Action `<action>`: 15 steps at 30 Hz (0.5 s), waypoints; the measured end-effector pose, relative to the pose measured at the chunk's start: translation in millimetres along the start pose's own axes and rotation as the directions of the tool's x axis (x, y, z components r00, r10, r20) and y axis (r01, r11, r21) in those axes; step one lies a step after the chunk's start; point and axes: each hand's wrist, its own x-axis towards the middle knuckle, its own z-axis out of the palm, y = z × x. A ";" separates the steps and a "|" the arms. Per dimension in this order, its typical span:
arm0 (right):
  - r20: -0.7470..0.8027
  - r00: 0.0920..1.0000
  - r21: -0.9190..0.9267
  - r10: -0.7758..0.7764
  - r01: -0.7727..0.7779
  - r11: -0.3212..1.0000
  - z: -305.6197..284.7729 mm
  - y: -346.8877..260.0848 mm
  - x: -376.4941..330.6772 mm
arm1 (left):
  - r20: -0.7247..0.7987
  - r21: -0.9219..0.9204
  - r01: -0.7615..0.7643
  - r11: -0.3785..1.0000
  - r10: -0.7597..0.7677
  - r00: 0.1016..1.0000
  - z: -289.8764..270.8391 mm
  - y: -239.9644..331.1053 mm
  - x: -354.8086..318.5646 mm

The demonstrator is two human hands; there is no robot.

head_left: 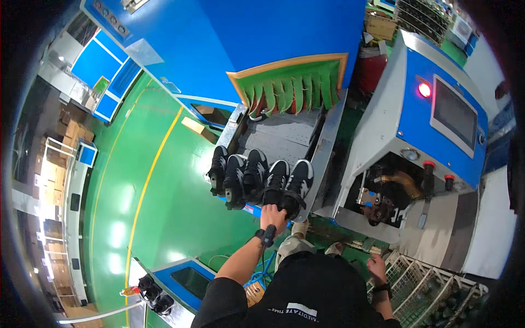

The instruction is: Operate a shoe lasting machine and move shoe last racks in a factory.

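Observation:
Several black sneakers with white-edged toes, among them a left-hand one and a middle one, stand side by side on the near end of a grey metal conveyor. My left hand is closed round the heel of a black sneaker near the row's right end. The rightmost sneaker stands close against it, beside my fingers. Off to the lower right, my right hand hangs with its fingers curled in, and no object shows in it.
Green strip curtains hang at the opening of a big blue machine. To the right stands a blue-and-white machine with a screen and a red light. A wire rack is beside my right hand; more black shoes lie lower left.

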 end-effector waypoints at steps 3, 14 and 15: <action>-0.027 0.993 0.085 0.119 -0.116 0.990 22.2 -42.7 -10.0 | -0.052 -0.114 -0.009 0.993 0.003 0.999 -3.0 -10.9 -8.5; 0.370 0.924 -0.399 -0.100 0.255 0.881 46.0 -150.1 7.5 | 0.007 -0.489 0.193 0.851 -0.217 0.976 -50.3 -25.3 -189.2; 0.340 0.934 -0.471 -0.111 0.271 0.840 50.4 -161.3 6.9 | -0.001 -0.485 0.230 0.844 -0.263 0.965 -48.3 -26.6 -214.8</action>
